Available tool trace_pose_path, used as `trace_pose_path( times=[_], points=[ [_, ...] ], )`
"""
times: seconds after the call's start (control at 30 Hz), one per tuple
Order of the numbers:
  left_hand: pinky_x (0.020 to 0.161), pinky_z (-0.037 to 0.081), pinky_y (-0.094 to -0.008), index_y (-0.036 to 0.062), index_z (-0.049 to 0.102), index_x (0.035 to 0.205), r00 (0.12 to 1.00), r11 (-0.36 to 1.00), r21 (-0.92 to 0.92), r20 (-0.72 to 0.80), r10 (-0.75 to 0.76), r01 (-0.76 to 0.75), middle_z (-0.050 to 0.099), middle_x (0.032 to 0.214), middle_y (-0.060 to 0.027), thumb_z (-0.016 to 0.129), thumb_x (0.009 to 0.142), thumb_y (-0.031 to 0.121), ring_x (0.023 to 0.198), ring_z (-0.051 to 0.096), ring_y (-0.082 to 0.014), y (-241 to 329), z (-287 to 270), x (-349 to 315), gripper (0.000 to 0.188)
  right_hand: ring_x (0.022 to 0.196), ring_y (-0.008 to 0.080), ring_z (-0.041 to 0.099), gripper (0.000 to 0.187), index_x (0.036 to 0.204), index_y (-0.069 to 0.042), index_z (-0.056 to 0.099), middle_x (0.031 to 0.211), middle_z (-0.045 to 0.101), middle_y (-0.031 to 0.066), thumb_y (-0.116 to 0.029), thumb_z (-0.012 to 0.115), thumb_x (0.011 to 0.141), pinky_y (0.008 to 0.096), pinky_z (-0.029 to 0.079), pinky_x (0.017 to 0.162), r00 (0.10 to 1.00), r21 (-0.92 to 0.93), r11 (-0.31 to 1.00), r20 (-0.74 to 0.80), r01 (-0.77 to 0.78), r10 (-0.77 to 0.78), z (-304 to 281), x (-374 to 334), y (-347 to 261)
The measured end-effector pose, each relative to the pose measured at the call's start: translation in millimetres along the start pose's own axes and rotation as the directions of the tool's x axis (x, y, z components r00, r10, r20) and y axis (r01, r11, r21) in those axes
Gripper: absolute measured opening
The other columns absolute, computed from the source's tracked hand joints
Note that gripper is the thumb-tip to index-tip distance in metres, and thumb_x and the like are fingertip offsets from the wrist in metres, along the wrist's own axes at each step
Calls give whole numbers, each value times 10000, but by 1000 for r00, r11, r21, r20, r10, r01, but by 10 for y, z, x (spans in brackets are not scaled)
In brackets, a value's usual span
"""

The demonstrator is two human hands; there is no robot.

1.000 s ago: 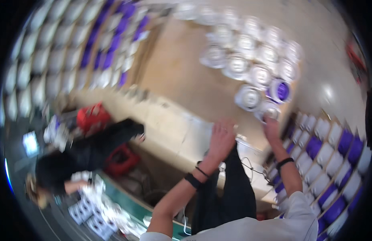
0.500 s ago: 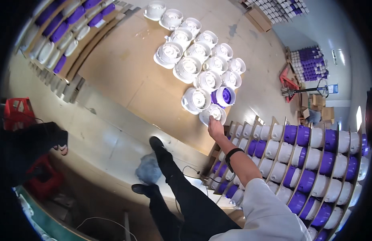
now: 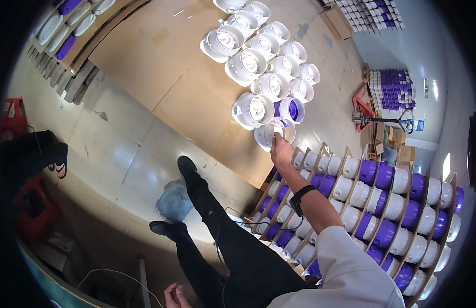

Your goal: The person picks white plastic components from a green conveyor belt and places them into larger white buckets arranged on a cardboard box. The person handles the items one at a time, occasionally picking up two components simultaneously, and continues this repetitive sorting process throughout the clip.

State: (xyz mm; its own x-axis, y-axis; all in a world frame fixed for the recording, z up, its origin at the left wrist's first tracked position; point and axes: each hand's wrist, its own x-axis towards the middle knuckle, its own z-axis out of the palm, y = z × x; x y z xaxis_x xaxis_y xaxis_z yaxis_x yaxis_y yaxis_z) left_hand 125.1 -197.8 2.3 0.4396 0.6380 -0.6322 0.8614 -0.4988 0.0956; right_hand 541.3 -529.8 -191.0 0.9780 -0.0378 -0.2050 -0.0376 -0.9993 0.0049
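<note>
With its arm stretched forward, my right hand (image 3: 281, 150) pinches the near rim of a white round plastic housing (image 3: 262, 136), the closest in a cluster on the brown sheet. Some purple shows at the far side of that housing. Just beyond it are a white housing with a purple inside (image 3: 298, 111) and a larger white housing (image 3: 243, 110). My left hand (image 3: 176, 296) shows only partly at the lower edge, next to my leg. Its fingers are loosely bent and a little apart, with nothing visible in them.
Brown sheeting (image 3: 197, 113) lies under the housings. Layered stacks of white and purple housings (image 3: 358, 195) stand close by my right arm. A red pallet jack (image 3: 362, 110) is farther right. At left are a red stool (image 3: 13, 115) and another person's foot (image 3: 61, 168).
The whole view has shifted, and my left hand has come into it at the lower edge. My right hand stays at the same white housing.
</note>
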Motion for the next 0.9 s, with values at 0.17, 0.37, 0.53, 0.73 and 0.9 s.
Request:
trace_pose_path(
  times=[0.17,0.37,0.53,0.73,0.9],
  points=[
    [754,514,-206,95,515,1242,945,569,-779,327,11,263,633,1013,-35,503,990,207,830,619,-138,-88,123,89,276,856,452,620,204,1080,-50,551,906,654,243,-148,514,905,538,491,763,1000,94,996,13,-10,9,122,62,211],
    [902,461,-215,67,524,1231,947,709,-675,319,29,206,613,1076,-99,523,968,106,1020,579,-156,52,-31,139,266,862,459,617,221,1095,-56,548,917,648,259,-162,517,904,540,489,777,997,123,991,62,-56,49,160,126,255],
    [874,471,-284,8,572,1127,981,671,-728,193,5,140,621,1045,-101,558,930,90,975,594,-185,-6,94,77,214,846,440,629,225,1020,-22,584,925,651,255,-196,526,890,530,493,741,993,30,996,88,-81,78,215,238,97],
    [845,488,-313,-17,601,1076,985,653,-757,-122,-123,-13,657,998,-139,562,937,102,933,630,-193,-411,-592,-146,187,1021,376,600,462,1235,-9,509,1160,600,215,-88,592,787,451,461,903,991,264,957,-85,122,-103,13,227,369],
    [788,496,-301,-21,602,1059,793,623,-782,-386,-472,-10,668,913,-119,569,929,92,848,630,-174,-1544,-1257,-1037,175,711,237,638,186,1045,-13,537,746,623,121,-65,557,868,353,501,649,558,547,587,243,597,-793,-770,-1029,-1386]
  ],
)
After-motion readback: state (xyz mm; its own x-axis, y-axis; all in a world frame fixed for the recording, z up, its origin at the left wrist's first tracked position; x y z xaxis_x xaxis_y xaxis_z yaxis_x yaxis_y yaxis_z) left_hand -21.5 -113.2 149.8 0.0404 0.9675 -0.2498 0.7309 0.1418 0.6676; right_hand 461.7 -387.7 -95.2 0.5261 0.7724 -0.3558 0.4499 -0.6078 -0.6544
